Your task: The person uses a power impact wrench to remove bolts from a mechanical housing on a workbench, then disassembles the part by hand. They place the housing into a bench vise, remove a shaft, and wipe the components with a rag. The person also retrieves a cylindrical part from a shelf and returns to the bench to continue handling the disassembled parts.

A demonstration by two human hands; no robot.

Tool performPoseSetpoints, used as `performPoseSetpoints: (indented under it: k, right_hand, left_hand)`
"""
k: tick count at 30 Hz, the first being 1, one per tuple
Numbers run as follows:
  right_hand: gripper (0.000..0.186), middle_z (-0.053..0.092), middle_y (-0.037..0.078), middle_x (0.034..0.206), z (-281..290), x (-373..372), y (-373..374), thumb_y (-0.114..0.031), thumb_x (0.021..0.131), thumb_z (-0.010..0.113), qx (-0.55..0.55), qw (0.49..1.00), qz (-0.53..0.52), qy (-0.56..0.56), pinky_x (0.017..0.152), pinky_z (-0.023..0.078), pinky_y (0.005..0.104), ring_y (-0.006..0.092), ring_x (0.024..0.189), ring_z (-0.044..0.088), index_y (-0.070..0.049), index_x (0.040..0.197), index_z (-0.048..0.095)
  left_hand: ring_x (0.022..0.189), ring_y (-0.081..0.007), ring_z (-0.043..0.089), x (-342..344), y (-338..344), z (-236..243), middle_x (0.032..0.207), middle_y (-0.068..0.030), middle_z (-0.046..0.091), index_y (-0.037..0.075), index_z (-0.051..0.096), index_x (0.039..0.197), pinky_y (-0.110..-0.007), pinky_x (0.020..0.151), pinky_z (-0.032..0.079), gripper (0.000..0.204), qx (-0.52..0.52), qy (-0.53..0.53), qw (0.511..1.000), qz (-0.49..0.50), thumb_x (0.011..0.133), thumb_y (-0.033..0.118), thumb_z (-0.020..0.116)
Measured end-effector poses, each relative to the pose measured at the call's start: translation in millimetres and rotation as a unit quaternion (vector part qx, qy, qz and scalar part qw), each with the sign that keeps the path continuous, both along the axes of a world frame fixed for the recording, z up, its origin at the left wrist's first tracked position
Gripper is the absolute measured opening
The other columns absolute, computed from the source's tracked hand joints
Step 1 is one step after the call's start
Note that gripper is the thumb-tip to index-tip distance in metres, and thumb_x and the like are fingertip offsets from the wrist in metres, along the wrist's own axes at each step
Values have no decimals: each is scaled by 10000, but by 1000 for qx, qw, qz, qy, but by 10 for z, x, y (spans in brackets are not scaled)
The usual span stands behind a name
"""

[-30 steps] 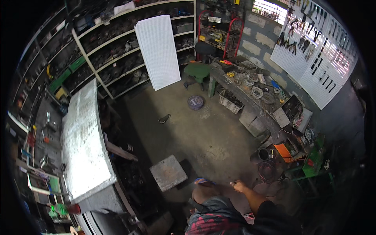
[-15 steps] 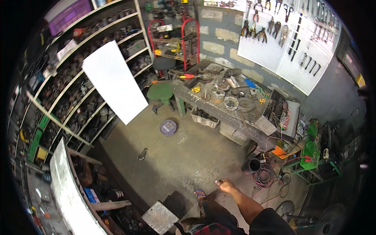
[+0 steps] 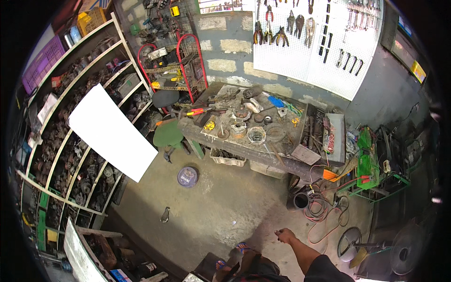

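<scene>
Reddish coil [image 3: 315, 219] lies near the curled right hand [image 3: 284, 235].

We counted one bare hand [image 3: 284, 236] and two sandals [image 3: 242, 247]. We found one round purple item [image 3: 188, 176], one black cylinder [image 3: 300, 201], one green stool [image 3: 167, 134], one black seat [image 3: 165, 98], one workbench [image 3: 249, 157] and one pale basket [image 3: 228, 161]. We noted one purple crate [image 3: 43, 66], one yellow crate [image 3: 94, 21], one red-framed rack [image 3: 181, 63], one leaning white panel [image 3: 112, 134] and, together on one pegboard [image 3: 282, 58], four black angled tools [image 3: 346, 60].
</scene>
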State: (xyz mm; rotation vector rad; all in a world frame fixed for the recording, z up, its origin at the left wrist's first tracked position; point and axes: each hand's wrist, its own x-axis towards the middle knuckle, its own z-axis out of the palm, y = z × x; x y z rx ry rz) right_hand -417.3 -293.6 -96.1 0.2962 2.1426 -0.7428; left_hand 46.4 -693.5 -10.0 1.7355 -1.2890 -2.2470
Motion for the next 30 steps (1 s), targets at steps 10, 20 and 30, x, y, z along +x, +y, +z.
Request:
performPoseSetpoints:
  k: [10,20,30]
  right_hand:
    - [634,740,157,781,-279,-176,-954,-624,979,549,-14,992,76,96,773,548,453,322,762,717,-34,955,781]
    - [622,770,187,1014,418,-733,-2168,-611,987,562,-27,995,16,98,929,530,448,347,1010,725,-42,1142,759]
    - [604,728,208,1230,633,-439,-1537,-575,977,589,56,977,-190,77,1033,505,455,380,1208,662,-60,1258,731]
  left_hand:
    - [1009,-311,682,-136,-586,-190,1208,-148,675,66,580,1380,-466,820,573,522,132,-42,989,56,1042,464,588]
    - [1112,-343,655,-1268,-2217,-341,1320,-187,617,42,523,1441,-505,878,578,576,17,-112,993,-36,1050,461,582]
    - [1199,-368,628,-2740,-3591,-238,1377,-185,608,24,538,1434,-542,948,565,624,-35,-139,977,-160,1043,508,581]
